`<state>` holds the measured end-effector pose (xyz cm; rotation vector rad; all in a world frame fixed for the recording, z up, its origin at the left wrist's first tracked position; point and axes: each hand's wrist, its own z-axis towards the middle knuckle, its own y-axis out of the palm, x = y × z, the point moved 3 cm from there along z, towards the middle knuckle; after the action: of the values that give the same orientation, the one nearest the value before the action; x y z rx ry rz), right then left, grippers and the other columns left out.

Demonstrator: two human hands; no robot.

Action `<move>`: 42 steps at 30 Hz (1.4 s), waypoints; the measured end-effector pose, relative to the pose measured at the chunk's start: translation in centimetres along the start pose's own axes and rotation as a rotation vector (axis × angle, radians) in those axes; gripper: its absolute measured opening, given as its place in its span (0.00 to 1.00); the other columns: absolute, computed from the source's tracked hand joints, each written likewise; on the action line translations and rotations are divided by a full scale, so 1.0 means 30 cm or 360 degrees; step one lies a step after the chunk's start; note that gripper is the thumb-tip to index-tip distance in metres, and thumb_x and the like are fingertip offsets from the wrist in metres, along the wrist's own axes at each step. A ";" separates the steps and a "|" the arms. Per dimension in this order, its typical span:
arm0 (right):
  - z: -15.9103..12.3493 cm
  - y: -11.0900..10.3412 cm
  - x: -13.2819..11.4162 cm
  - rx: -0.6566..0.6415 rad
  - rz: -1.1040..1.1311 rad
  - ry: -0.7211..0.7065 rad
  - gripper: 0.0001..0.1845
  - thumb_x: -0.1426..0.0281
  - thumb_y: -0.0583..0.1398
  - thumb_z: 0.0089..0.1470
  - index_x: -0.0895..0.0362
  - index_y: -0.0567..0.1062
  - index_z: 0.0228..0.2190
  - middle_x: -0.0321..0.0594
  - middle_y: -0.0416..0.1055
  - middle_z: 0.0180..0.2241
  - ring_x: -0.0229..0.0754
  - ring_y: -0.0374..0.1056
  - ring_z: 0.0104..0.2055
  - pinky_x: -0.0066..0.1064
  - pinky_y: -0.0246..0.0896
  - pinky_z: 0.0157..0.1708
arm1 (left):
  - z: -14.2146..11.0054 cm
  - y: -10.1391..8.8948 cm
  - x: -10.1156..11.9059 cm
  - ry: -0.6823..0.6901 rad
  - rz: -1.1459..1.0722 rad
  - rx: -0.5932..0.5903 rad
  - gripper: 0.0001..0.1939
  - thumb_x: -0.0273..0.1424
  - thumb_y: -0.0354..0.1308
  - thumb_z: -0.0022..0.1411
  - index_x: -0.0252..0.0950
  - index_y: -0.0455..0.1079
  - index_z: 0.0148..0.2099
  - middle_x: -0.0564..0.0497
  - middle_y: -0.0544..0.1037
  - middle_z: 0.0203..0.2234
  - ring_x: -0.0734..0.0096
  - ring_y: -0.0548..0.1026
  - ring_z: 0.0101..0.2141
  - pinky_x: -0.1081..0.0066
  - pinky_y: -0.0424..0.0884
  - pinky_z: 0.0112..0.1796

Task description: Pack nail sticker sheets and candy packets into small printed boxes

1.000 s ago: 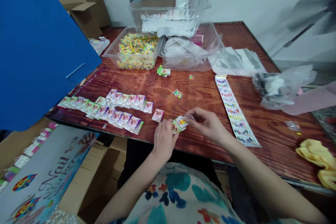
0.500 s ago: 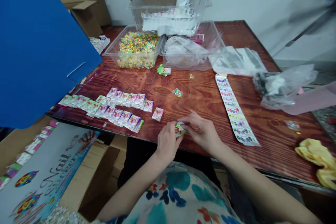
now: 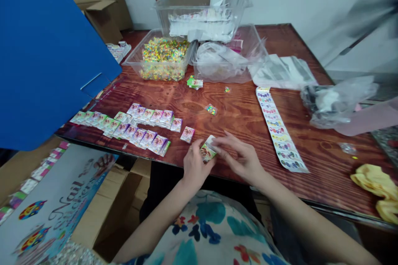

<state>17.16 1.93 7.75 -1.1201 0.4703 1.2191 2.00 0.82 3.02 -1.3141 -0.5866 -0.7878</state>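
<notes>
My left hand (image 3: 194, 162) is closed around a small green-and-white printed box (image 3: 207, 153), thumb and fingers on its sides, above the table's front edge. A white flap (image 3: 210, 139) stands up at the box's top end. The fingertips of my right hand (image 3: 238, 154) are closed at that flap; the exact contact is partly hidden. Left of my hands lies a single purple-and-white box (image 3: 187, 134), near rows of similar boxes (image 3: 148, 137). Ahead of the hands rests a clear sachet of coloured candies (image 3: 211, 109), with a smaller sachet (image 3: 227, 90) behind it.
A tub of candy sachets (image 3: 164, 58) and a tub with plastic bags (image 3: 222, 64) stand at the back, another tub (image 3: 202, 20) on top. Right are a sticker strip (image 3: 281, 132) and a yellow cloth (image 3: 371, 184). A blue panel (image 3: 52, 62) blocks the left.
The small box has turned in my left hand, showing more of its printed face. Its white flap now stands out at the top, with my right fingers beside it.
</notes>
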 end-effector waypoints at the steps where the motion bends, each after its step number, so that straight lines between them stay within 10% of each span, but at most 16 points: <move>1: -0.003 -0.004 0.008 0.0119 0.0059 0.0086 0.15 0.70 0.62 0.55 0.48 0.76 0.45 0.40 0.76 0.42 0.45 0.71 0.44 0.47 0.57 0.57 | 0.000 -0.004 0.006 -0.0003 -0.0107 0.0025 0.25 0.31 0.62 0.56 0.38 0.56 0.53 0.45 0.75 0.45 0.60 0.76 0.44 0.63 0.72 0.43; 11: -0.028 0.117 0.065 0.0132 0.1531 0.1293 0.24 0.60 0.71 0.40 0.52 0.73 0.40 0.37 0.73 0.37 0.39 0.70 0.35 0.30 0.68 0.38 | 0.003 0.011 0.018 -0.0043 -0.0512 -0.0134 0.24 0.35 0.64 0.55 0.41 0.58 0.51 0.50 0.76 0.42 0.66 0.77 0.41 0.67 0.72 0.42; 20: -0.043 0.125 0.074 0.0112 0.1376 0.1238 0.17 0.58 0.69 0.44 0.54 0.74 0.33 0.36 0.73 0.32 0.39 0.69 0.32 0.30 0.66 0.35 | 0.001 0.008 0.005 -0.0084 -0.0209 -0.0179 0.20 0.35 0.63 0.55 0.42 0.60 0.47 0.53 0.78 0.37 0.64 0.78 0.36 0.68 0.71 0.36; 27: -0.042 0.082 0.049 0.0077 0.0434 0.0512 0.11 0.60 0.62 0.55 0.50 0.82 0.36 0.41 0.73 0.33 0.43 0.69 0.36 0.35 0.66 0.37 | -0.008 0.022 0.005 -0.0255 0.0156 -0.0178 0.23 0.39 0.59 0.59 0.39 0.54 0.51 0.48 0.78 0.31 0.55 0.80 0.34 0.64 0.71 0.32; 42: -0.047 0.071 0.110 0.0037 0.0951 0.0965 0.10 0.62 0.70 0.43 0.53 0.83 0.29 0.37 0.75 0.28 0.38 0.69 0.32 0.29 0.65 0.34 | -0.030 0.048 -0.002 -0.0060 0.0314 -0.0203 0.25 0.40 0.59 0.59 0.38 0.52 0.53 0.44 0.78 0.38 0.54 0.80 0.36 0.63 0.73 0.33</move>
<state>16.71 2.20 3.60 -1.3770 1.3504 1.3529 3.04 0.04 1.93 -1.4819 -0.4336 -0.6473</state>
